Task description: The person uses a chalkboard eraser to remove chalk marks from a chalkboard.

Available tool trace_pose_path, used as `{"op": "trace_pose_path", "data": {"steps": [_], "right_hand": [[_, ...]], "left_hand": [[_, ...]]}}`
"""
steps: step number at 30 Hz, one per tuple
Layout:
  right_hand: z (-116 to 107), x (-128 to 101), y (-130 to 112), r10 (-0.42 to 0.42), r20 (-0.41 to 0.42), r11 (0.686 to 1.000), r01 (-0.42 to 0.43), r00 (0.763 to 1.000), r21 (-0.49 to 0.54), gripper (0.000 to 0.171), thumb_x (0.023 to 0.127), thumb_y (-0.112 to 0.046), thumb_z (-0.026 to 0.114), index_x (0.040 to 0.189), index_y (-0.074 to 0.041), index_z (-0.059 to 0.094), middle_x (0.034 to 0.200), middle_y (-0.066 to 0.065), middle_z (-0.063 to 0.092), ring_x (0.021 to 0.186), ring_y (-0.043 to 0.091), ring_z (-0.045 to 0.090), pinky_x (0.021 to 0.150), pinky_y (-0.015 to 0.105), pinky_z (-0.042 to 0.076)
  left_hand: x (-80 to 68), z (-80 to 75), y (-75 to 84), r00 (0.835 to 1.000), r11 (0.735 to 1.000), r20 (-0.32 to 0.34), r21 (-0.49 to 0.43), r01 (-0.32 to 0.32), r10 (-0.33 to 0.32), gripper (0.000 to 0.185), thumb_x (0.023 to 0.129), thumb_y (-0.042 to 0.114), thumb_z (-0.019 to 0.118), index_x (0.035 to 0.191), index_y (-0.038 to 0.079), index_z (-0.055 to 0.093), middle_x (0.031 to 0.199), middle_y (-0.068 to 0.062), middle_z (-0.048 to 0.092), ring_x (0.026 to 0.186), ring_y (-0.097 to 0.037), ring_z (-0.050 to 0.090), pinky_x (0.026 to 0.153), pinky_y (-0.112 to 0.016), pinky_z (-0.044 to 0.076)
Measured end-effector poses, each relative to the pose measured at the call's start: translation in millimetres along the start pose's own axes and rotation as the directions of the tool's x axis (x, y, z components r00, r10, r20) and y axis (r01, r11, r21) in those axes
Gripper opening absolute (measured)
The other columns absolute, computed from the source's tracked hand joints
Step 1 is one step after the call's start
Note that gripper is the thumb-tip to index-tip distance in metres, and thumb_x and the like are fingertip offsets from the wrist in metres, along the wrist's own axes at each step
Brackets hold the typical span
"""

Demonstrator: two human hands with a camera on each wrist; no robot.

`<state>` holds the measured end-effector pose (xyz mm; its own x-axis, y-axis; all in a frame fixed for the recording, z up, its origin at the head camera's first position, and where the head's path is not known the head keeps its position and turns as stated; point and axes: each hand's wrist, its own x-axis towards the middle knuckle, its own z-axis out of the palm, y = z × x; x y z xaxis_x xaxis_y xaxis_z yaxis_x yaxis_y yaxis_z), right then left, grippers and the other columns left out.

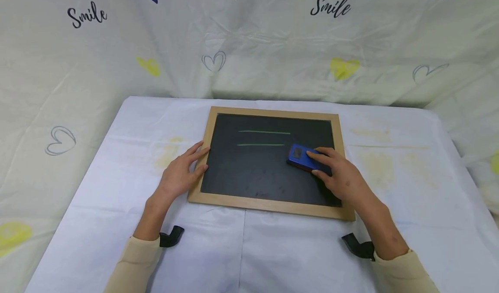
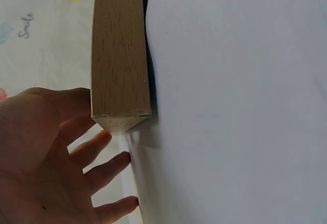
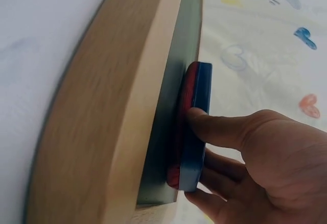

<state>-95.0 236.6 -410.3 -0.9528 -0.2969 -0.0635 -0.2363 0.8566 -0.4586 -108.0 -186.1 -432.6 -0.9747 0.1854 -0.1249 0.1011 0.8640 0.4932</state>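
A chalkboard (image 1: 249, 176) with a wooden frame (image 1: 273, 205) lies on the white-covered table, slightly turned. Two green chalk lines (image 1: 265, 132) run across its upper half. My right hand (image 1: 343, 176) grips a blue chalkboard eraser (image 1: 298, 156) between thumb and fingers, just right of the lower line's end. In the right wrist view, the eraser's red felt side (image 3: 186, 127) faces the board. At the left edge, my left hand (image 1: 181, 171) rests its fingertips on the frame; the left wrist view has its fingers spread beside the frame's corner (image 2: 120, 122).
A white cloth (image 1: 202, 249) with a centre crease and faint yellowish stains covers the table. Behind it hangs a pale curtain (image 1: 265, 33) printed with hearts and "Smile". A black curved piece (image 1: 171, 236) sticks out at the left cuff, and another (image 1: 358, 246) at the right.
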Motion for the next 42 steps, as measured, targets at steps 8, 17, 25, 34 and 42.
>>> {"op": "trace_pose_path", "data": {"steps": [8, 17, 25, 34, 42], "right_hand": [[-9, 5, 0, -0.006, -0.044, 1.0, 0.005, 0.999, -0.025, 0.054, 0.098, -0.008, 0.07, 0.15, -0.008, 0.055, 0.153, 0.023, 0.048, 0.137, 0.051, 0.052, 0.099, 0.065, 0.052], [-15, 21, 10, -0.003, -0.011, 1.0, 0.003, 1.0, -0.021, 0.053, 0.098, -0.006, 0.07, 0.149, -0.004, 0.054, 0.152, 0.025, 0.048, 0.138, 0.051, 0.051, 0.104, 0.066, 0.049], [-13, 27, 13, 0.02, 0.01, 1.0, -0.02, 1.0, -0.006, 0.054, 0.098, -0.007, 0.07, 0.15, -0.005, 0.055, 0.155, 0.025, 0.047, 0.139, 0.053, 0.049, 0.107, 0.067, 0.047], [-5, 42, 6, -0.015, 0.032, 1.0, 0.015, 0.999, -0.006, 0.055, 0.099, -0.009, 0.069, 0.152, -0.009, 0.054, 0.157, 0.022, 0.046, 0.142, 0.051, 0.048, 0.109, 0.065, 0.047], [2, 57, -13, -0.051, 0.045, 0.998, 0.052, 0.998, -0.023, 0.055, 0.099, -0.012, 0.07, 0.152, -0.013, 0.055, 0.159, 0.02, 0.047, 0.139, 0.049, 0.052, 0.108, 0.062, 0.049]], "left_hand": [[1.3, 0.2, 0.9, 1.0, 1.0, -0.008, 0.002, -0.007, 0.007, 0.058, 0.103, 0.026, 0.066, 0.158, 0.018, 0.048, 0.172, -0.004, 0.034, 0.149, -0.04, 0.046, 0.107, -0.061, 0.051], [-0.2, 1.3, 0.4, 1.0, 1.0, -0.007, -0.006, -0.012, 0.012, 0.057, 0.103, 0.025, 0.066, 0.157, 0.017, 0.048, 0.172, -0.005, 0.034, 0.149, -0.041, 0.047, 0.106, -0.06, 0.052], [-0.4, 1.4, 1.1, 1.0, 1.0, -0.01, -0.012, -0.015, 0.015, 0.057, 0.103, 0.024, 0.066, 0.157, 0.017, 0.049, 0.172, -0.004, 0.034, 0.149, -0.04, 0.046, 0.107, -0.06, 0.051], [-2.4, 0.7, -1.0, 1.0, 1.0, -0.004, -0.019, -0.013, 0.013, 0.058, 0.103, 0.023, 0.065, 0.157, 0.016, 0.048, 0.172, -0.005, 0.034, 0.149, -0.041, 0.046, 0.108, -0.061, 0.05], [-1.1, 1.1, -3.3, 1.0, 1.0, -0.007, -0.018, -0.026, 0.025, 0.058, 0.102, 0.024, 0.067, 0.157, 0.016, 0.049, 0.172, -0.005, 0.034, 0.149, -0.04, 0.046, 0.108, -0.061, 0.05]]}}
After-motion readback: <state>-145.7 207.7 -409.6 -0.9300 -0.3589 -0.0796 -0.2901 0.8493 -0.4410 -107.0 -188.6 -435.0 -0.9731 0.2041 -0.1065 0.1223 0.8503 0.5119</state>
